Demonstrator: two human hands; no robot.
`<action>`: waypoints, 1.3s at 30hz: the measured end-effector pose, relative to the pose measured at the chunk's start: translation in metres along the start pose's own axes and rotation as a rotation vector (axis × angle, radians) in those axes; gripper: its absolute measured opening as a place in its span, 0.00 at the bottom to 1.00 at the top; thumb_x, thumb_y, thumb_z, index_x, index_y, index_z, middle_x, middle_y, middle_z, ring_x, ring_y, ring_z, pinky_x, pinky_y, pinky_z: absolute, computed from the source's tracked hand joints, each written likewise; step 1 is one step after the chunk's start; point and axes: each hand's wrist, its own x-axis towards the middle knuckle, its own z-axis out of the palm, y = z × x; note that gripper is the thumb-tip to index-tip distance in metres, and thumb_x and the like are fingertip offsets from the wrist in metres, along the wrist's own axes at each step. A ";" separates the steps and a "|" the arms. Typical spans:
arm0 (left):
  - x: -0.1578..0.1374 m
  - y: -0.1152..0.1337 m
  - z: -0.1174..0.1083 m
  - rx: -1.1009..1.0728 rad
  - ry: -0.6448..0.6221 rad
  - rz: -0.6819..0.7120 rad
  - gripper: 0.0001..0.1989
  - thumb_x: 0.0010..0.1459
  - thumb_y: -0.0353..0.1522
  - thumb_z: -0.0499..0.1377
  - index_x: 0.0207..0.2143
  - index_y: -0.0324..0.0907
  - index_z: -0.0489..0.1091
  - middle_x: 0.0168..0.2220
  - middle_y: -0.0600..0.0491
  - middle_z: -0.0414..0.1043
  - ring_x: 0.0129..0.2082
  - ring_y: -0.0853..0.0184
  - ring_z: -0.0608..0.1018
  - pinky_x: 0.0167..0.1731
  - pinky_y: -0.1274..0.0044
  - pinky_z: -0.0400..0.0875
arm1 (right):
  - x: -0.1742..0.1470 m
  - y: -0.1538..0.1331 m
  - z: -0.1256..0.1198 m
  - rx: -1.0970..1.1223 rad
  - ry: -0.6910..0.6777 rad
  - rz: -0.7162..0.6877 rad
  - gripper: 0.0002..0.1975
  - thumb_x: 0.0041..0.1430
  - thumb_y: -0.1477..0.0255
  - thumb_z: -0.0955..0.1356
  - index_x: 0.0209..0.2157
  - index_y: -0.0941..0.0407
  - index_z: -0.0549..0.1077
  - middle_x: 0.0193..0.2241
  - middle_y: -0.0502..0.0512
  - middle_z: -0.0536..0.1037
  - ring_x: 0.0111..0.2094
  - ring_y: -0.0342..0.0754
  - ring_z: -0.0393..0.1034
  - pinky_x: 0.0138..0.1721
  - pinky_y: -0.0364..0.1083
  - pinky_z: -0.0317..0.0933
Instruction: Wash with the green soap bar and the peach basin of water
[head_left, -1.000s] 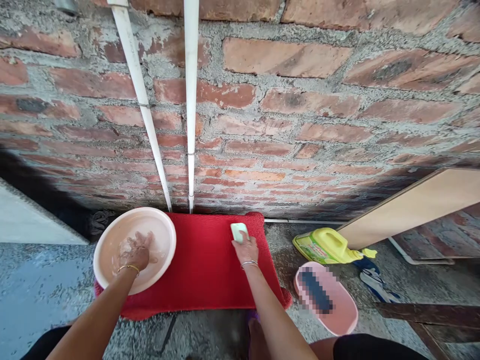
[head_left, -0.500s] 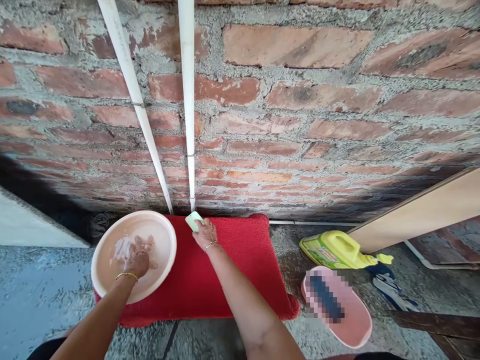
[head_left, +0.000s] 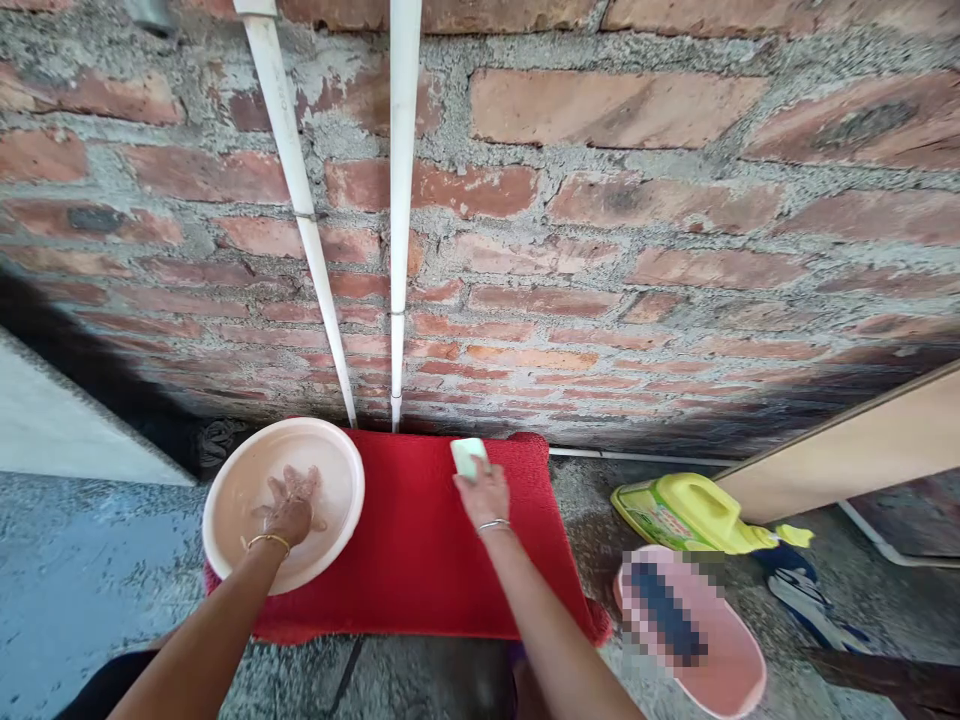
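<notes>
My left hand (head_left: 289,508) is down in a pale pink plastic basin (head_left: 225,548), its fingers spread and seemingly under clear water. Nothing shows in those fingers. My right hand (head_left: 484,492) grips the near end of a pale green bar of soap (head_left: 467,456), a flat block with rounded corners. Hand and soap are over the far right part of a red fabric cover (head_left: 420,560), which drapes a low rectangular surface. The basin sits on the left end of that cover.
Two white pipes (head_left: 400,250) run down the brick wall (head_left: 600,270) behind. To the right lie a yellow detergent jug (head_left: 694,510), a pink oval tub (head_left: 731,655) with a blurred dark item, and blue-and-white footwear (head_left: 814,605). Boards (head_left: 862,435) lean at both sides.
My right hand has moved right across the red cover with the soap, away from the basin. My left hand stays in the basin, its fingers now more clearly spread. The view has shifted slightly.
</notes>
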 end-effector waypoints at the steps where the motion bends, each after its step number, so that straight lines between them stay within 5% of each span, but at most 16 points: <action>1: -0.001 0.000 -0.002 0.005 0.000 0.004 0.47 0.54 0.40 0.62 0.68 0.51 0.36 0.69 0.32 0.27 0.66 0.33 0.40 0.52 0.41 0.53 | -0.015 -0.028 0.012 0.025 -0.039 -0.109 0.24 0.55 0.64 0.67 0.54 0.52 0.69 0.45 0.60 0.70 0.45 0.53 0.65 0.47 0.48 0.57; 4: -0.002 0.000 -0.005 0.019 0.008 0.013 0.47 0.54 0.39 0.62 0.67 0.53 0.36 0.69 0.32 0.29 0.66 0.34 0.41 0.52 0.43 0.55 | -0.056 -0.099 0.039 0.071 -0.166 -0.309 0.23 0.55 0.64 0.68 0.54 0.48 0.69 0.45 0.58 0.70 0.44 0.53 0.65 0.47 0.49 0.56; 7: 0.001 0.000 -0.001 0.021 0.004 -0.012 0.45 0.55 0.39 0.61 0.67 0.55 0.35 0.70 0.35 0.28 0.66 0.35 0.40 0.52 0.43 0.56 | -0.072 -0.123 0.048 0.064 -0.244 -0.385 0.24 0.55 0.64 0.68 0.55 0.47 0.68 0.46 0.59 0.69 0.46 0.54 0.65 0.47 0.50 0.56; 12: 0.006 -0.002 0.008 0.028 0.039 0.002 0.44 0.56 0.40 0.59 0.67 0.54 0.35 0.69 0.35 0.29 0.66 0.34 0.42 0.50 0.39 0.53 | -0.042 -0.045 0.028 -0.009 -0.163 -0.226 0.25 0.55 0.66 0.68 0.56 0.47 0.68 0.48 0.58 0.69 0.46 0.52 0.65 0.48 0.49 0.56; 16: 0.007 -0.002 0.008 0.012 0.038 0.000 0.44 0.56 0.39 0.59 0.67 0.53 0.35 0.69 0.34 0.28 0.66 0.33 0.42 0.47 0.37 0.54 | -0.017 0.052 -0.005 -0.039 -0.032 0.059 0.24 0.56 0.66 0.67 0.55 0.49 0.69 0.45 0.58 0.69 0.44 0.51 0.67 0.47 0.48 0.58; 19: 0.005 -0.002 0.005 0.019 0.031 0.003 0.46 0.54 0.40 0.60 0.68 0.52 0.35 0.69 0.33 0.29 0.65 0.31 0.42 0.46 0.36 0.54 | -0.014 0.095 -0.023 -0.073 0.029 0.299 0.24 0.58 0.63 0.66 0.56 0.52 0.68 0.44 0.61 0.69 0.43 0.54 0.68 0.45 0.50 0.60; 22: 0.002 -0.003 0.001 0.032 0.029 0.027 0.44 0.55 0.41 0.59 0.68 0.50 0.37 0.69 0.32 0.30 0.65 0.31 0.41 0.47 0.37 0.55 | -0.032 0.089 -0.020 -0.068 0.068 0.273 0.25 0.58 0.63 0.66 0.56 0.54 0.68 0.44 0.63 0.69 0.44 0.56 0.67 0.45 0.52 0.60; 28: -0.002 -0.004 -0.003 0.024 0.019 -0.004 0.41 0.56 0.40 0.57 0.67 0.53 0.39 0.70 0.36 0.31 0.66 0.34 0.41 0.48 0.37 0.54 | -0.119 -0.024 0.035 0.105 -0.110 -0.295 0.23 0.58 0.65 0.66 0.56 0.51 0.68 0.47 0.60 0.69 0.48 0.54 0.63 0.52 0.51 0.57; 32: 0.002 -0.005 0.003 0.034 0.025 -0.013 0.44 0.56 0.44 0.57 0.67 0.53 0.35 0.70 0.35 0.29 0.66 0.34 0.40 0.47 0.37 0.55 | -0.147 -0.067 0.054 0.097 -0.212 -0.402 0.25 0.58 0.65 0.66 0.57 0.49 0.67 0.50 0.60 0.68 0.48 0.55 0.63 0.52 0.52 0.56; 35: 0.005 -0.006 0.007 0.034 0.048 0.018 0.42 0.57 0.44 0.56 0.68 0.52 0.37 0.69 0.33 0.31 0.66 0.32 0.42 0.47 0.38 0.55 | -0.136 -0.043 0.046 0.020 -0.191 -0.340 0.25 0.56 0.65 0.67 0.56 0.49 0.68 0.49 0.60 0.68 0.48 0.55 0.63 0.52 0.52 0.55; 39: 0.004 -0.005 0.006 0.022 0.044 0.004 0.46 0.54 0.47 0.58 0.68 0.51 0.36 0.69 0.33 0.30 0.65 0.30 0.40 0.47 0.36 0.53 | -0.108 0.043 0.011 -0.109 -0.080 -0.043 0.24 0.56 0.64 0.67 0.55 0.50 0.69 0.44 0.61 0.70 0.44 0.54 0.67 0.46 0.50 0.58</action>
